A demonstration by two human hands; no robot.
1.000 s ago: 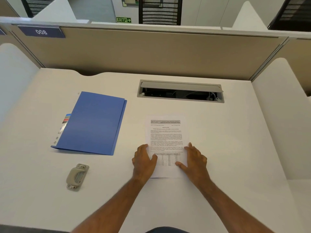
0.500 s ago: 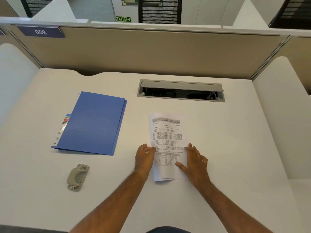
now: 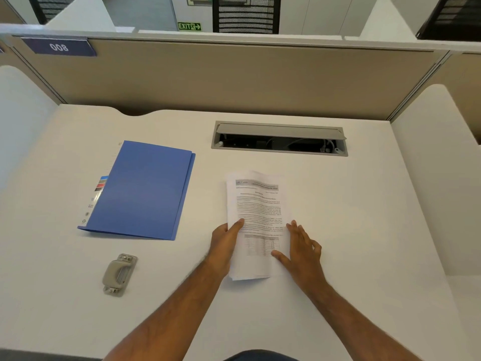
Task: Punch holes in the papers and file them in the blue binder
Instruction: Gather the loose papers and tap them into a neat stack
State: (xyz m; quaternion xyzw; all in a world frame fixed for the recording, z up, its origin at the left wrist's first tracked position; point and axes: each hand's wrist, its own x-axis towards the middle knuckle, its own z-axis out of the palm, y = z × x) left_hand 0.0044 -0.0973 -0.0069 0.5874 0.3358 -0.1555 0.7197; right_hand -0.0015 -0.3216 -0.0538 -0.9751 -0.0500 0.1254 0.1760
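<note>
Left hand pinches papers at left edge; right hand flat, fingers spread; sheets may fan, misaligning holes; punch near desk front-left.

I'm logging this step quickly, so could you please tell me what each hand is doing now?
Left hand: closed on the left edge of the white printed paper stack.
Right hand: open, flat against the stack's right edge.

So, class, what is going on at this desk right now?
A person is gathering a stack of printed papers on the white desk. The left hand grips the stack's left edge, thumb on top; the right hand lies flat beside its right edge. The blue binder lies closed to the left, and the hole punch sits untouched nearer the person.
</note>
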